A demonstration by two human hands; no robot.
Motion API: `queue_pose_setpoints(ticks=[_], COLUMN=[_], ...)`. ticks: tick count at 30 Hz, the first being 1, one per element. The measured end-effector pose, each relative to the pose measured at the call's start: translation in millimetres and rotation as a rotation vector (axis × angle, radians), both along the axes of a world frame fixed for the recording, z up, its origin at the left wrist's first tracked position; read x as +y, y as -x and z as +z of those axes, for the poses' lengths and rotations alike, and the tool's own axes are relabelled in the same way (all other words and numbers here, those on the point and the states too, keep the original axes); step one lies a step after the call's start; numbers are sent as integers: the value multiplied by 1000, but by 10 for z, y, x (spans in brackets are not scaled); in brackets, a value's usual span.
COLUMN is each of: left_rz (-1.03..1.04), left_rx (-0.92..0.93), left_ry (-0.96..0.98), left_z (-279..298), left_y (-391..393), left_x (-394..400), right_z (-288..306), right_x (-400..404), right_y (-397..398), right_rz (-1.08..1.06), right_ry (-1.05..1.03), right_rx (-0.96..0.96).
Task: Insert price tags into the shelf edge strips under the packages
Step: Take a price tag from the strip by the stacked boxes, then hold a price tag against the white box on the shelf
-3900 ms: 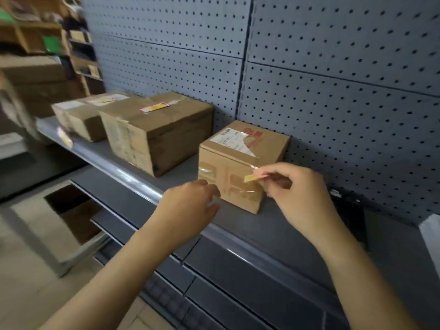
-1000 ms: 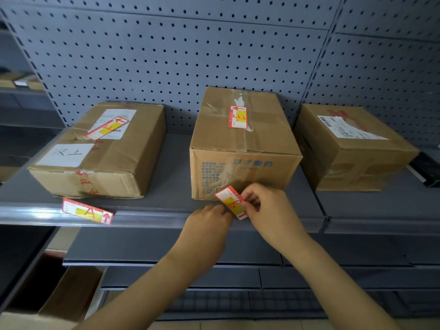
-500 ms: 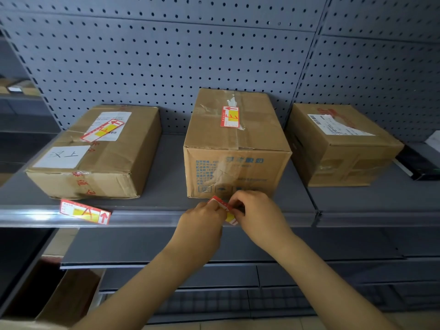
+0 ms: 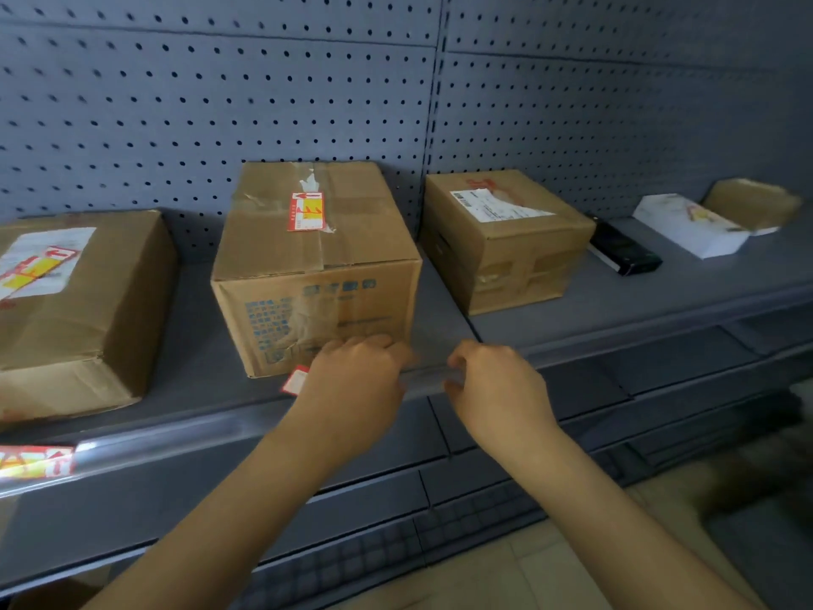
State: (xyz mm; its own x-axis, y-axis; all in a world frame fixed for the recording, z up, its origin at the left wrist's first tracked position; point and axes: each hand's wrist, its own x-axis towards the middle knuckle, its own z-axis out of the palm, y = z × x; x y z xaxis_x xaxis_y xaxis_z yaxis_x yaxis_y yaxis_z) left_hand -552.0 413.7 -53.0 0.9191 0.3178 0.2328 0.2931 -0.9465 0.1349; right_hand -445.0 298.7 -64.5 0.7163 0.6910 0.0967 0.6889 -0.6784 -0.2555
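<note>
A red and yellow price tag (image 4: 295, 380) sits at the shelf's front edge under the middle cardboard box (image 4: 316, 266); only its left end shows. My left hand (image 4: 356, 380) lies curled over the rest of the tag and presses on it. My right hand (image 4: 497, 389) is a hand's width to the right, its thumb and fingers pinched on the clear shelf edge strip (image 4: 176, 438). A second price tag (image 4: 35, 462) sits in the strip at the far left, below the left box (image 4: 79, 310). The picture is blurred.
A smaller cardboard box (image 4: 506, 239) stands to the right of the middle one. Further right lie a black flat item (image 4: 624, 253), a white package (image 4: 690, 224) and a small brown box (image 4: 752, 204). Grey pegboard (image 4: 264, 103) backs the shelf; lower shelves (image 4: 660, 358) jut out below.
My right hand has let go of the tag and slid right along the strip. My left hand now covers the tag. The view has swung to the right.
</note>
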Motion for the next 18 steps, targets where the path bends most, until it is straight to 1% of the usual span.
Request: queue_pose_setpoints(ticks=[4, 10, 13, 18], left_rz=[-91, -230, -322, -413], left_rx=[18, -59, -90, -67], left_ry=[-55, -82, -62, -19], left_z=[43, 126, 152, 121], left_y=[-396, -1088, -1535, -2299], left_x=[-204, -774, -1121, -1809], right_z=[52, 113, 126, 160], right_x=[-400, -1079, -1496, -2235], right_y=[-232, -735, -1045, -1635], right_rz=[-99, -252, -293, -344], right_ry=[-43, -75, -97, -100], right_rx=[20, 50, 47, 37])
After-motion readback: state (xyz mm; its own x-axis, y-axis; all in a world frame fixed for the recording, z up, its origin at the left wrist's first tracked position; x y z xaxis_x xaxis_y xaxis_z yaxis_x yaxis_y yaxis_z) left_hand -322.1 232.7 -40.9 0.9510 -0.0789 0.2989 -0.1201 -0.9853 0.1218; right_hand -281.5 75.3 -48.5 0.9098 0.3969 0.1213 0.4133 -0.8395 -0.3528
